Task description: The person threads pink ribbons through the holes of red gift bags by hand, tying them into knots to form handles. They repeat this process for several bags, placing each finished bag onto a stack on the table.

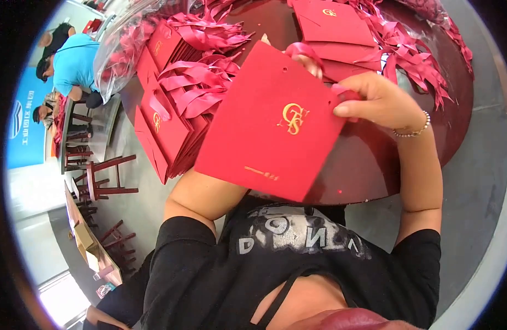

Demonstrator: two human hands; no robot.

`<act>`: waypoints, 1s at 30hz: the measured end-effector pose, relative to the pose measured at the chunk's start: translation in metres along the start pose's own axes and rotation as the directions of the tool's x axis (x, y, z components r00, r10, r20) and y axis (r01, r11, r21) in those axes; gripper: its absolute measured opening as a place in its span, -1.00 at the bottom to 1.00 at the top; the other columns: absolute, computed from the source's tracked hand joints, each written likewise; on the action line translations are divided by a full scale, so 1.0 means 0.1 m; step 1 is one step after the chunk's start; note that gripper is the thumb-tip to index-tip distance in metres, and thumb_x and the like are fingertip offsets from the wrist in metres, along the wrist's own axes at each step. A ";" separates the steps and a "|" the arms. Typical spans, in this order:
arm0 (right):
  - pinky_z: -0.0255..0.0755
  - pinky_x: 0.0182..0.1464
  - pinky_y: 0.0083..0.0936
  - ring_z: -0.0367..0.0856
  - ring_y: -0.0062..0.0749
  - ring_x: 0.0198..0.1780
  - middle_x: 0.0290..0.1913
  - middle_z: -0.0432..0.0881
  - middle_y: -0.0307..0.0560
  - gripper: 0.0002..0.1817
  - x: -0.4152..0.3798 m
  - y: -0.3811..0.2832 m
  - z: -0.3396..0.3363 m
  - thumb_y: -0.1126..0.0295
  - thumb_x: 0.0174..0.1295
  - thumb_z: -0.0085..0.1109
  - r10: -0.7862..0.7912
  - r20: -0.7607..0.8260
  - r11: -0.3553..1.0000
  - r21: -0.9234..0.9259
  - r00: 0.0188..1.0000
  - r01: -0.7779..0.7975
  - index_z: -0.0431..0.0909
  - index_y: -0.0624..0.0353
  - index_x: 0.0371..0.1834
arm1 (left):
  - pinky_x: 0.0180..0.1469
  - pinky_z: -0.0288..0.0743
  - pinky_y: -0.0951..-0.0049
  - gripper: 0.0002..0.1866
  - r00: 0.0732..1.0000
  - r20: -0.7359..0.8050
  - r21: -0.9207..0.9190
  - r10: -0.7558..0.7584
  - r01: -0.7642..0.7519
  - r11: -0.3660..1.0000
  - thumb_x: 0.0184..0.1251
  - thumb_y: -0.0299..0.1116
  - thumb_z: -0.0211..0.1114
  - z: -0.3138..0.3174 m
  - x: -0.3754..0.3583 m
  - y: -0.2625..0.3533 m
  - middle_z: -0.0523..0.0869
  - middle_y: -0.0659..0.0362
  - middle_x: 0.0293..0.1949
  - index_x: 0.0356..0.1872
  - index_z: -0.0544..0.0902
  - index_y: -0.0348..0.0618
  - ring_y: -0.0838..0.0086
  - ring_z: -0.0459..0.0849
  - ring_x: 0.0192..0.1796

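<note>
A round, glossy dark-red table (366,165) stands on the grey floor (462,192). Above its near edge is a flat, smooth red bag (264,118). The right hand (377,102), with bent wrist, pinches its satin ribbon (349,93); the left hand (314,67) is mostly behind it, grip unclear. The gold logo (293,119) ends in "S"; smaller print is unreadable.
</note>
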State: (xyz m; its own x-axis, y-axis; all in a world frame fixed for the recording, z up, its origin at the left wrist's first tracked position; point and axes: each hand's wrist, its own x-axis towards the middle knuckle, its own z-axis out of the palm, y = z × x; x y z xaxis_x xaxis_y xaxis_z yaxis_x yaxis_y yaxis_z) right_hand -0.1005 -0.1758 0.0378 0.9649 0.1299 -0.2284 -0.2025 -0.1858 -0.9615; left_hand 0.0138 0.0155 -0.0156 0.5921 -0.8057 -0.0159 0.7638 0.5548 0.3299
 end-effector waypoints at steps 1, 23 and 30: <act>0.42 -0.20 -0.71 0.49 -0.77 -0.28 -0.31 0.61 -0.41 -0.69 -0.04 -0.03 -0.07 0.30 0.34 0.40 -0.018 -0.032 1.000 -0.019 0.999 0.018 0.67 0.37 -0.06 | -0.04 0.56 0.50 -0.65 1.000 -0.003 0.023 0.007 -0.007 1.000 0.60 -0.06 0.20 0.01 0.03 0.01 0.72 0.21 -0.14 -0.01 0.62 -0.17 0.53 0.66 -0.15; 0.30 -0.31 -0.38 0.26 -0.34 -0.43 -0.49 0.26 0.03 -0.58 -0.28 0.14 -0.76 0.21 0.30 0.40 -0.220 0.022 0.745 -0.641 0.975 0.182 0.42 0.32 -0.42 | -0.01 0.50 0.35 -0.72 0.929 0.368 0.817 -0.047 -0.346 -0.461 0.03 -0.39 0.59 0.31 0.03 -0.08 0.71 0.17 -0.22 -0.21 0.75 -0.16 0.32 0.61 -0.09; 0.56 0.12 -0.35 0.70 -0.17 0.01 0.04 0.71 0.00 -0.66 -0.16 0.15 -0.53 0.33 0.13 0.46 -0.488 0.048 0.617 -0.688 0.872 0.383 0.70 0.25 -0.06 | -0.25 0.40 0.48 -0.77 0.967 0.244 0.901 -0.068 -0.252 -0.352 0.08 -0.48 0.57 0.32 0.00 -0.11 0.58 0.21 -0.38 -0.29 0.68 -0.21 0.49 0.51 -0.33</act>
State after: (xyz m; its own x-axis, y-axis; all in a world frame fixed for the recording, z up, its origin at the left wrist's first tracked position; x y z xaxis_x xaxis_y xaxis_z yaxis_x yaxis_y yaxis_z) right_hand -0.1097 -0.2321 0.0355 0.9318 0.2509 0.2623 0.3598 -0.7347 -0.5752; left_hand -0.0024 0.0026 0.0114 0.4579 -0.8679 0.1925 -0.6502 -0.1793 0.7383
